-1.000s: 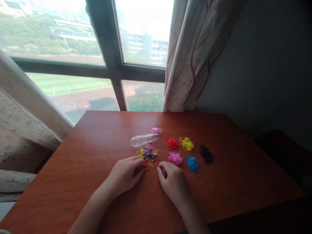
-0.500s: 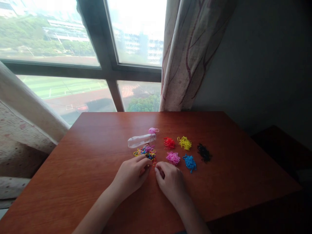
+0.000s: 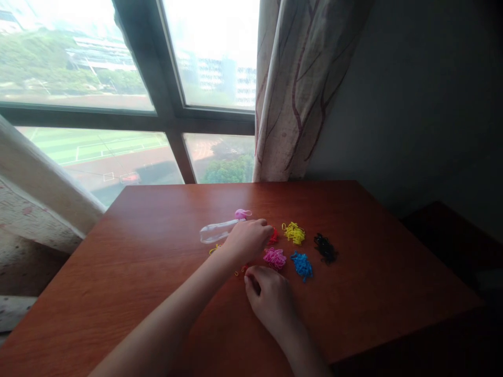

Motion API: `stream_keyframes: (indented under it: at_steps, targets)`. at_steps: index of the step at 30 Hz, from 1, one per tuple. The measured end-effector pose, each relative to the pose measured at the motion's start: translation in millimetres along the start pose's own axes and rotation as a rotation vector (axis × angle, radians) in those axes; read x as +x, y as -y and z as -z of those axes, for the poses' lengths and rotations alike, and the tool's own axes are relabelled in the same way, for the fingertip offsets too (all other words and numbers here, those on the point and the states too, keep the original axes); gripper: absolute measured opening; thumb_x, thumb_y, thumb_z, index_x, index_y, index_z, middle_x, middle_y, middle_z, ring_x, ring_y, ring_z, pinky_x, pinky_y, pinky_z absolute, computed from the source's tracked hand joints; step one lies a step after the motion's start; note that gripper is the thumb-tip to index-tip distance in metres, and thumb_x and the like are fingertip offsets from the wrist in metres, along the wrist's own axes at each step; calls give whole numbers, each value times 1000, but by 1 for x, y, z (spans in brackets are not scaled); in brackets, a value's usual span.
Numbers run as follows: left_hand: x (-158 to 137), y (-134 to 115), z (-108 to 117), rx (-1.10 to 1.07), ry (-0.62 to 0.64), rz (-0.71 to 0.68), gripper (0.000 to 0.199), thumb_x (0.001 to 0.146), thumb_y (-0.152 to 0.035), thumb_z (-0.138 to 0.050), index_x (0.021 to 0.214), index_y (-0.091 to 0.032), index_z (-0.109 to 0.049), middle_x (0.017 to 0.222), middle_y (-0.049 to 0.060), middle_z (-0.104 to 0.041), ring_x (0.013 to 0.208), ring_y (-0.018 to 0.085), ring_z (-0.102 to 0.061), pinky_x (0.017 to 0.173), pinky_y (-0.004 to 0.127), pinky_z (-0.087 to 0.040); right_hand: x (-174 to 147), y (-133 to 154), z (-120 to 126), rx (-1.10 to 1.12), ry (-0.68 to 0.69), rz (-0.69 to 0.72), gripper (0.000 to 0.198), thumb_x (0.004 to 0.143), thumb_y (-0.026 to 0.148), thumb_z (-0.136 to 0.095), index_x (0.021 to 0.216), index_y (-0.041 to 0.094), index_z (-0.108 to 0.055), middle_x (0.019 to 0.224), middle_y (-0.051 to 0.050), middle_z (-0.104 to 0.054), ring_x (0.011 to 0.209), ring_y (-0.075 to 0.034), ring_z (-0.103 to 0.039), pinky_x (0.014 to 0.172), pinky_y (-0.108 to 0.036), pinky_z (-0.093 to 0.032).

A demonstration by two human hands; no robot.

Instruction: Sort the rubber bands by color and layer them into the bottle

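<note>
Across table (image 3: 353, 309): two hands (image 3: 271, 293), five single-colour piles (image 3: 302, 266).

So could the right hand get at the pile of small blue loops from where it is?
Probably yes: the right hand is close to the pile of small blue loops, with only bare tabletop between, and the left hand is away by the red pile.

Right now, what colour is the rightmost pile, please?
The rightmost pile is black, clearest in the head view.
</note>
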State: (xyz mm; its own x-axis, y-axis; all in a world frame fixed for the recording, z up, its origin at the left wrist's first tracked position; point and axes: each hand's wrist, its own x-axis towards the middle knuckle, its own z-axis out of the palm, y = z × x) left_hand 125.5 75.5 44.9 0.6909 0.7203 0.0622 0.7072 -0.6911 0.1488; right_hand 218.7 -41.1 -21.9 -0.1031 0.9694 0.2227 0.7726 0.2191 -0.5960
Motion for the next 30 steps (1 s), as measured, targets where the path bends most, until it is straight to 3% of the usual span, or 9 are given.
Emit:
stream_keyframes:
  at_steps: [4, 9, 14, 17, 20, 23, 30]
  targets:
    - [2, 2, -6, 21, 17, 1, 18, 85, -15, -51, 91, -17, -68, 88, 10, -68, 72, 22, -67, 58, 29, -44, 0, -1, 0, 20, 10, -5, 14, 86, 13, -52, 82, 21, -62, 77, 0, -67, 72, -15, -60, 65, -24, -33]
    - [-9, 13, 2, 33, -9, 59, 21, 91, -24, -47, 93, -20, -68, 95, 9, -69, 74, 21, -66, 59, 29, -45, 0, 0, 1, 17, 14, -12, 14, 86, 13, -52, 82, 22, -61, 77, 1, -66, 73, -15, -59, 66, -25, -33]
    - [-42, 28, 13, -8, -84, 145, 23, 94, -30, -46, 93, -24, -68, 100, 5, -70, 71, 17, -64, 58, 26, -42, -1, 2, 1, 21, 19, -16, 14, 87, 13, -52, 83, 22, -61, 79, 1, -66, 73, -15, -60, 66, -25, -33]
    - [-68, 37, 13, -164, -166, 153, 18, 90, -26, -51, 87, -22, -68, 90, 3, -71, 72, 15, -62, 60, 24, -40, -1, 2, 2, 20, 24, -13, 13, 88, 14, -52, 83, 22, -61, 79, 1, -66, 75, -15, -60, 67, -25, -33]
    - [-93, 45, 6, -397, -188, 179, 15, 87, -25, -54, 82, -20, -68, 74, 1, -67, 63, 12, -55, 59, 21, -39, -1, 3, 2, 14, 27, -14, 12, 88, 15, -53, 84, 23, -62, 80, 1, -67, 76, -16, -60, 68, -25, -33]
    - [-113, 49, -7, -485, -216, 282, 14, 86, -25, -54, 84, -18, -66, 71, -1, -65, 59, 11, -52, 58, 21, -39, -1, 4, 1, 4, 31, -8, 12, 88, 15, -54, 86, 23, -62, 81, 1, -67, 77, -16, -61, 68, -25, -34]
    - [-134, 37, -28, -417, -82, 297, 18, 90, -24, -48, 92, -24, -66, 92, 2, -71, 81, 17, -64, 69, 24, -44, 3, 13, -4, -38, 58, 52, 12, 90, 17, -54, 96, 24, -62, 81, 1, -68, 74, -16, -61, 67, -25, -35]
